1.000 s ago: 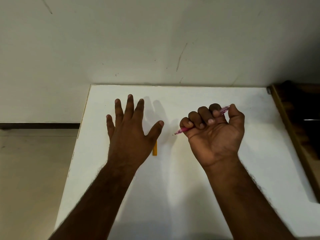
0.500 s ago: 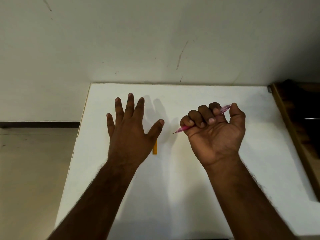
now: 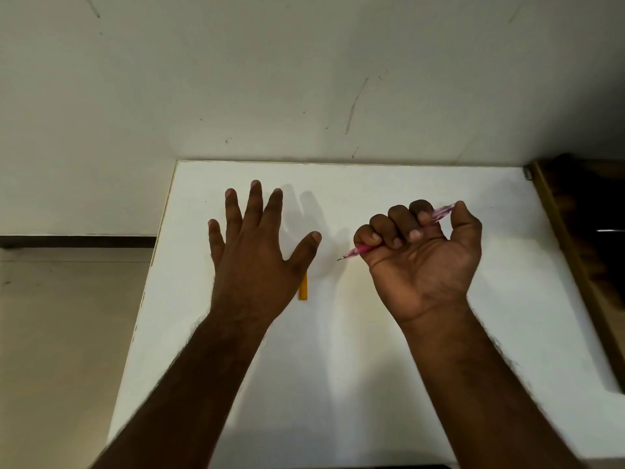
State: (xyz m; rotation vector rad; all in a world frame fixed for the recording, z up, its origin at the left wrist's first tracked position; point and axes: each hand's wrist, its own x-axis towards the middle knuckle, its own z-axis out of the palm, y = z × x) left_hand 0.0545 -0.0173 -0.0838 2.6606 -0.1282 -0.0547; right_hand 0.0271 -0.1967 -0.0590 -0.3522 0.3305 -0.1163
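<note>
Right hand [image 3: 422, 265] clamped on pink pen [image 3: 362, 248], left hand [image 3: 257, 262] fingers [image 3: 254, 211] spread, yellow stick [image 3: 303, 290] half-hidden

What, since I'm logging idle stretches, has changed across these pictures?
Nothing has visibly moved, been taken up or let go. The right hand still grips the pink pen; the left hand stays spread open over the white table, partly hiding the yellow stick.

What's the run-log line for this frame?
left hand: open, fingers spread, above table | right hand: grips pink pen, tip pointing left | yellow stick: on table, partly behind left hand
</note>
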